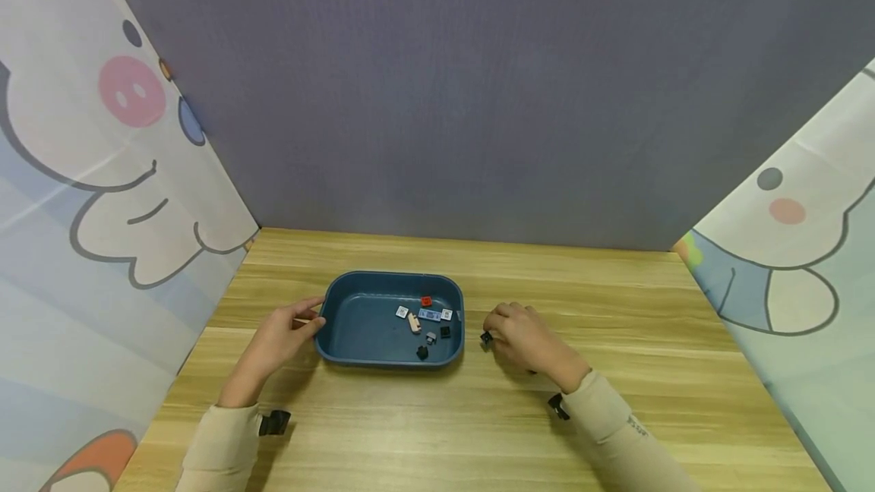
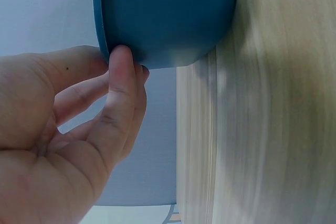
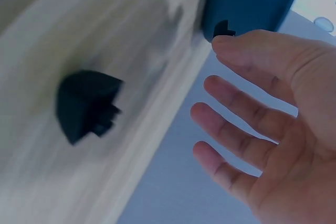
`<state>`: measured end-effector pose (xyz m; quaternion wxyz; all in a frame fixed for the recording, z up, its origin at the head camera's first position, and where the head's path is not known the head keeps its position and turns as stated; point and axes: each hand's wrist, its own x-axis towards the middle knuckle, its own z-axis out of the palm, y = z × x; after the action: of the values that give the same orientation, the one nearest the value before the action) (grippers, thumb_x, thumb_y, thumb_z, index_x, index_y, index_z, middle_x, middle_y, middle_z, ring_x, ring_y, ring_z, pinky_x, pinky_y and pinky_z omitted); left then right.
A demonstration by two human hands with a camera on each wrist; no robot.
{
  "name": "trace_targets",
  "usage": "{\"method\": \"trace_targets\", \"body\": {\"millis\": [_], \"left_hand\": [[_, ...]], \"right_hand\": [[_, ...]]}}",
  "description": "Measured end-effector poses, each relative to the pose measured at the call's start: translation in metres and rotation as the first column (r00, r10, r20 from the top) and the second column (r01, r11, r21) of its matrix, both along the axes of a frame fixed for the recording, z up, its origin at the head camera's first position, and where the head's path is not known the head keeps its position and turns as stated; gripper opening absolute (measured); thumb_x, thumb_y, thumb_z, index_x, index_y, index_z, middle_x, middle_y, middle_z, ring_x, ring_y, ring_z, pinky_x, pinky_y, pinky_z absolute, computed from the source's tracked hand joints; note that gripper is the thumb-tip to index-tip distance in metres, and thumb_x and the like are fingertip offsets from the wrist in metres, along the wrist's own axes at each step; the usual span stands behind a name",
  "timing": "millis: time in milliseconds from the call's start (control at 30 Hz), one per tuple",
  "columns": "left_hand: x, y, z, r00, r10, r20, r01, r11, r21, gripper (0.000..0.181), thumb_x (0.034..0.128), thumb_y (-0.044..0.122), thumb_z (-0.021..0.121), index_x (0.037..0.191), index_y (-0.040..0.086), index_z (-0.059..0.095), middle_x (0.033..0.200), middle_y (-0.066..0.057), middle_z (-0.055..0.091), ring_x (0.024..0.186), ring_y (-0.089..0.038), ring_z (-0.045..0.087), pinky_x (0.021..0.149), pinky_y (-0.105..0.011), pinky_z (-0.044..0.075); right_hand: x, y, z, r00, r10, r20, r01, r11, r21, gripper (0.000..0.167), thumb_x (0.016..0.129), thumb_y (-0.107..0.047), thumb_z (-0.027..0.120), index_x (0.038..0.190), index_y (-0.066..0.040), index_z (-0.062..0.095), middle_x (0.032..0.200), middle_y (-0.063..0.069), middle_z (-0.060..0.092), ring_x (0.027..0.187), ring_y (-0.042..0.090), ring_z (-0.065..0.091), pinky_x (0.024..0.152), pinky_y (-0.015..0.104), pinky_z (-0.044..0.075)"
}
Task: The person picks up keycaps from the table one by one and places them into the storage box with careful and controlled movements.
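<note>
A dark blue plastic tray (image 1: 355, 361) stands on the table with several small building bricks inside. At its left end, my left hand (image 1: 283, 332) holds the rim, thumb at the upper edge and fingers (image 2: 119, 93) against the outer wall. My right hand (image 1: 522, 336) is just right of the tray. Between its thumb and forefinger it pinches a small black brick (image 3: 223, 29), partly hidden by the thumb; the other fingers are spread apart. Another black piece (image 3: 86, 106), curved on one side, lies on the wood nearby, mostly covered by the hand in the head view.
Lying in the tray are white tiles (image 1: 402, 312), a red piece (image 1: 427, 301), a light blue strip (image 1: 430, 315), a beige piece (image 1: 414, 323), a grey piece (image 1: 431, 338) and black bricks (image 1: 422, 352). A grey panel (image 1: 437, 97) rises behind the wooden table (image 1: 410, 431); printed curtains flank it.
</note>
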<state>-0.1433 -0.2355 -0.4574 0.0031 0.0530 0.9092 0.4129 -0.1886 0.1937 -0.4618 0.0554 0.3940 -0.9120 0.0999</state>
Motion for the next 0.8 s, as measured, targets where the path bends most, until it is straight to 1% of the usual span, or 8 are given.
{"method": "trace_targets", "body": {"millis": [200,400,500,667,800], "left_hand": [[0.0,0.0,-0.001,1.0,-0.003,-0.005,0.003,1.0,0.005,0.045,0.0992,0.012,0.066,0.14,-0.002,0.056,0.109,-0.02,0.068,0.091,-0.032,0.07,0.068,-0.036,0.055],[0.0,-0.001,-0.002,1.0,-0.004,-0.015,0.004,1.0,0.003,0.045,0.099,0.012,0.066,0.14,-0.002,0.056,0.109,-0.02,0.068,0.089,-0.031,0.07,0.067,-0.034,0.055],[0.0,-0.002,-0.002,1.0,-0.005,-0.019,0.005,1.0,-0.001,0.044,0.0989,0.012,0.066,0.14,-0.003,0.056,0.109,-0.02,0.068,0.089,-0.031,0.07,0.067,-0.034,0.055],[0.0,-0.002,-0.002,1.0,-0.005,-0.018,0.005,1.0,0.001,0.044,0.0989,0.012,0.066,0.139,-0.003,0.057,0.108,-0.02,0.069,0.089,-0.031,0.07,0.067,-0.035,0.055],[-0.002,-0.001,-0.002,1.0,-0.001,-0.013,0.002,1.0,0.007,0.044,0.099,0.011,0.065,0.14,-0.002,0.056,0.109,-0.02,0.069,0.09,-0.032,0.07,0.068,-0.036,0.055]], "right_hand": [[-0.003,-0.001,0.013,1.0,-0.008,-0.03,0.008,1.0,-0.019,0.023,0.082,-0.007,0.082,0.103,-0.01,0.073,0.105,0.006,0.067,0.092,0.027,0.063,0.077,0.049,0.054],[-0.007,-0.01,0.027,0.998,-0.01,-0.062,0.007,0.999,-0.04,0.023,0.084,-0.01,0.081,0.105,-0.011,0.073,0.108,0.004,0.066,0.096,0.024,0.062,0.082,0.045,0.053],[-0.008,-0.018,0.034,0.998,-0.001,-0.06,-0.002,0.999,-0.051,0.023,0.085,-0.01,0.081,0.106,-0.013,0.073,0.108,0.003,0.066,0.098,0.024,0.062,0.085,0.046,0.052],[-0.01,-0.036,0.042,0.999,0.015,-0.031,-0.016,0.999,-0.039,0.023,0.087,-0.012,0.08,0.108,-0.015,0.073,0.111,0.002,0.065,0.102,0.025,0.061,0.09,0.046,0.05],[-0.01,-0.047,0.045,0.999,0.039,-0.021,-0.04,0.999,-0.036,0.023,0.087,-0.014,0.08,0.109,-0.015,0.073,0.112,0.003,0.065,0.105,0.025,0.061,0.09,0.046,0.05]]}}
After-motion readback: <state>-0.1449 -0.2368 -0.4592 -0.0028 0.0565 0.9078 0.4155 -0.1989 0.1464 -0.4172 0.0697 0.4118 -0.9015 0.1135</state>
